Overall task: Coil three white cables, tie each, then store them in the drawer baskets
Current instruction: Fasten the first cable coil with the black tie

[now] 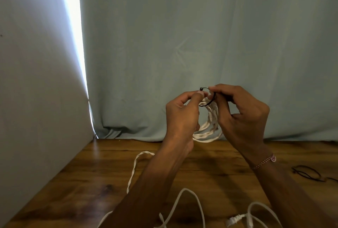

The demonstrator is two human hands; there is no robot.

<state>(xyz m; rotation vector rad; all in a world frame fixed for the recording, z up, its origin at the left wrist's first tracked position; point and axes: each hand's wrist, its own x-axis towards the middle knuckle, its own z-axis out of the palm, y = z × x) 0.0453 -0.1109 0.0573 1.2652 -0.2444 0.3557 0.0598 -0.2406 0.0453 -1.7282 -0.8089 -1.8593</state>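
Head view. Both hands raised at centre right of the frame, above the tabletop (95,178), forearms rising from the lower edge. Left hand (182,116), grip closed: thumb and forefinger pinching one end of a black tie (208,102) near its small head. Right hand (241,114), grip closed likewise, fingertips pinching the other part of the tie, which loops around the top of a coiled white cable (208,132) hanging between the two hands, partly hidden behind the left palm. Beaded bracelet (265,161) on the right wrist. Loose white cables (190,204) strewn across the lower frame, under the forearms. More black ties (309,173) at right edge. Pale blue curtain (182,44) behind.
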